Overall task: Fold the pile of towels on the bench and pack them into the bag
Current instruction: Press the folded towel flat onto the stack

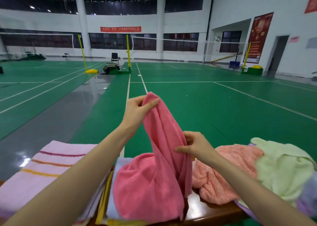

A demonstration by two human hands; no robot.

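You face a green court floor [214, 105], with the wooden counter [211, 210] just below you. On it a striped towel [42, 172] lies flat at left, and a salmon towel [228, 170] and a pale green towel [283, 167] are heaped at right. Between them the pink towel [159, 165] rises from the counter. Your left hand [137, 109] has its grip pinching the top corner, and your right hand [197, 146] pinches the right edge.

Deep-pink towel [159, 157] hangs lifted, its lower end bunched on the wooden bench [205, 212]
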